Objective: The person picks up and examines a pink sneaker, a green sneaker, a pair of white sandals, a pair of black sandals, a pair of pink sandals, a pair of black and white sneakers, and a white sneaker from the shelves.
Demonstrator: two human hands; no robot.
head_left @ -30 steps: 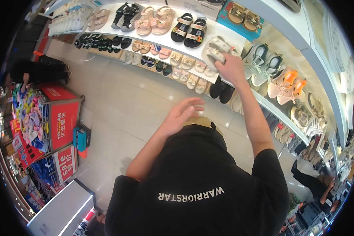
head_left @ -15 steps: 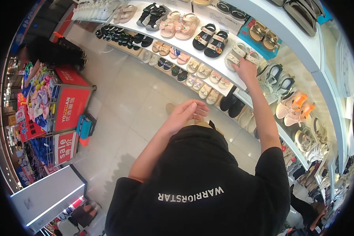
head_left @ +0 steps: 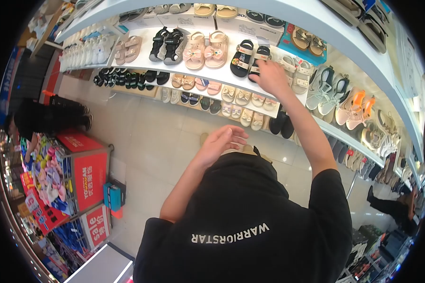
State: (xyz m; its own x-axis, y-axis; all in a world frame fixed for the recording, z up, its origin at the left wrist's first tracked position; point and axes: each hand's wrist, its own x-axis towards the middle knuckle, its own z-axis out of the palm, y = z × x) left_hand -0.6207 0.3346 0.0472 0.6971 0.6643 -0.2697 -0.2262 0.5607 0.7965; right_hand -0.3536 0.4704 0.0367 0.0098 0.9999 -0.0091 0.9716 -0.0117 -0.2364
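Right hand (head_left: 272,75) has moved from the cream sandals (head_left: 301,78) to the black sandals (head_left: 241,58), just left of them; whether it pinches, I cannot tell. Handling these seems the step, calling for a steady hold. Empty left hand (head_left: 222,145), loosely curled, hangs well apart from the cream sandals.

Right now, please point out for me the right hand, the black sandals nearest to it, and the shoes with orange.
Right hand (head_left: 271,76): head view, middle of the hand.
Black sandals (head_left: 241,59): head view, middle of the picture-left sandal.
Shoes with orange (head_left: 350,108): head view, upper of one shoe.
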